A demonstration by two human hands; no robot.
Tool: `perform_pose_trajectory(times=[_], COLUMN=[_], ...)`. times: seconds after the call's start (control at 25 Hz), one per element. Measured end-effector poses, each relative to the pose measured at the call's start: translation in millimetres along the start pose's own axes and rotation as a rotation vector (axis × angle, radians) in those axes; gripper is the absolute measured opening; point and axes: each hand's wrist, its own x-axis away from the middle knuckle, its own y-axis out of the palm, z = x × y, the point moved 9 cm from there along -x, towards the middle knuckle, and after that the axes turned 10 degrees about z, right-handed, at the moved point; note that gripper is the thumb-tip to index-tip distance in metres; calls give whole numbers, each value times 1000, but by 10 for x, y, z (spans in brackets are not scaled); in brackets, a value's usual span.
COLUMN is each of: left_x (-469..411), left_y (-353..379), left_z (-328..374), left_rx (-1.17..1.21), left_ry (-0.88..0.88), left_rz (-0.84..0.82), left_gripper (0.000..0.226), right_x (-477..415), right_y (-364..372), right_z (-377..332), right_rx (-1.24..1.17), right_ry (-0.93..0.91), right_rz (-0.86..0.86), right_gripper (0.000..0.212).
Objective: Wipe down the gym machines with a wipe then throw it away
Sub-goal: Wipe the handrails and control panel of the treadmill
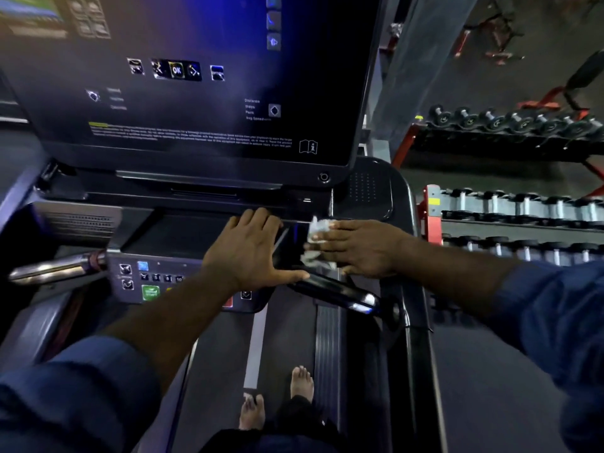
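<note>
A crumpled white wipe is pressed onto the smooth black treadmill console by the right hand, fingers straight. The left hand is laid flat beside it, fingers spread, nothing held.

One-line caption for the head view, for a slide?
Right hand presses a white wipe onto the treadmill console while the left hand rests flat beside it; dumbbell racks stand to the right.

wipe half under rt hand, screen cropped
</note>
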Motion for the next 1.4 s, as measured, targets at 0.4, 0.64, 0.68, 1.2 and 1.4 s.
perform_pose_trajectory(times=[0.4,0.64,0.68,1.2,1.4], left_x=[-34,-52,-52,-36,-22], left_y=[-29,3,20,46,64], left_z=[-1,44,41,36,28], left_rx=[39,92,94,78,97], left_ry=[0,4,5,15,23], left_rz=[-44,-98,-119,-137,-109], left_gripper=[122,118,120,118,116], right_x=[-225,-317,-283,-34,-413], right_y=[-64,-28,-18,-113,-210], right_z=[82,-239,-261,-108,-40], right_rx=[-67,-41,-53,-115,56], right_ry=[166,3,-81,-167,56], right_rz=[158,293,287,74,244], right_gripper=[66,52,49,40,36])
